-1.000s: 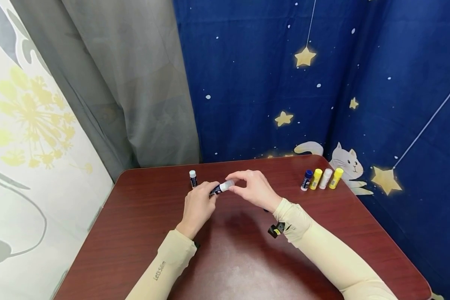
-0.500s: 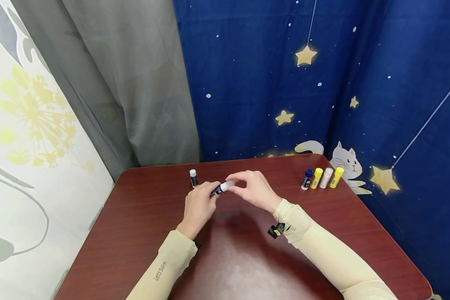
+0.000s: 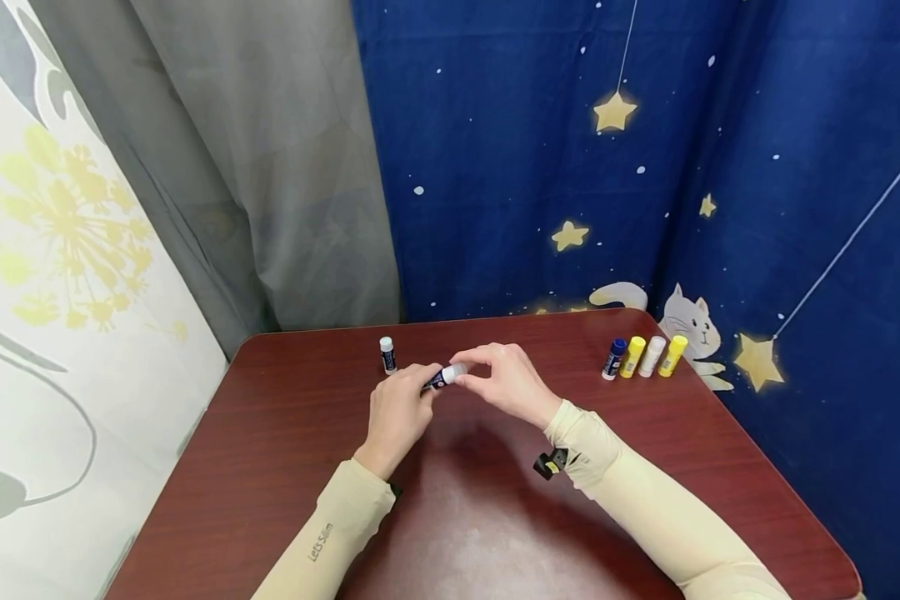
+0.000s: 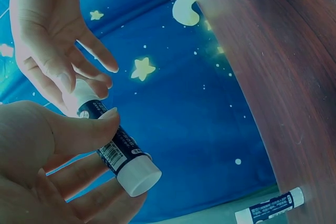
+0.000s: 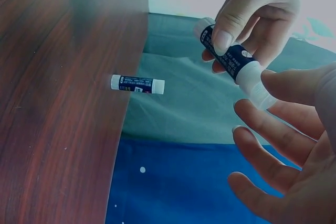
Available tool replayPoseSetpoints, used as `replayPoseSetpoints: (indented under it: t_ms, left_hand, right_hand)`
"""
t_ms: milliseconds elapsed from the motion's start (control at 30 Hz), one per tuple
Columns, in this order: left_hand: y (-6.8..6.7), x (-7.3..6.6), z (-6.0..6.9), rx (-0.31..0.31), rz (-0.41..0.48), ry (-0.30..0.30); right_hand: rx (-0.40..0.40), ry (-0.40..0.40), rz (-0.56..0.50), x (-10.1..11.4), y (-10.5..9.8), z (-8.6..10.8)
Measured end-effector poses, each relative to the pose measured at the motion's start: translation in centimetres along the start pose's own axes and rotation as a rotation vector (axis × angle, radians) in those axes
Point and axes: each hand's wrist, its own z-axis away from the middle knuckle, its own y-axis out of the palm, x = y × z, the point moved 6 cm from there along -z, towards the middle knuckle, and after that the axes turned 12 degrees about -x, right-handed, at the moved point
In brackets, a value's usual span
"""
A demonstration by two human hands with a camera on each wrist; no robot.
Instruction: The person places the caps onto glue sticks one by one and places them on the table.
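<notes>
Above the middle of the table, my left hand (image 3: 399,410) grips the dark-labelled body of a glue stick (image 3: 439,378). In the left wrist view my thumb lies across the label of that glue stick (image 4: 123,145), above its barcode, and one white end points toward the camera. My right hand (image 3: 512,382) pinches the opposite, whitish end between thumb and index finger; its other fingers are spread apart in the right wrist view. The glue stick is tilted. A second glue stick (image 3: 387,357), dark with white ends, stands upright behind my left hand.
At the back right of the brown table (image 3: 270,458) several sticks stand in a row: a dark blue one (image 3: 613,360), a yellow one (image 3: 632,358), a white one (image 3: 652,357) and another yellow one (image 3: 672,357). Curtains (image 3: 495,167) hang behind the table.
Both hands keep their hold on the glue stick and have barely shifted. A small dark spot by the right wrist, seen a second ago, is out of sight now.
</notes>
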Motion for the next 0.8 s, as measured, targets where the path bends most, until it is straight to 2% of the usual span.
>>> replayPoseSetpoints:
  t_ms: [267, 500, 800]
  left_hand:
    - [-0.3, -0.2, 0.1, -0.01, -0.006, 0.013]
    - [-0.4, -0.9, 0.2, -0.028, -0.009, 0.06]
    - [-0.3, -1.3, 0.3, -0.029, -0.01, 0.081]
  right_hand:
    - [-0.003, -0.013, 0.016, 0.2, 0.3, 0.2]
    - [-0.001, -0.02, 0.03, 0.2, 0.5, 0.5]
    - [0.003, -0.026, -0.009, 0.3, 0.5, 0.6]
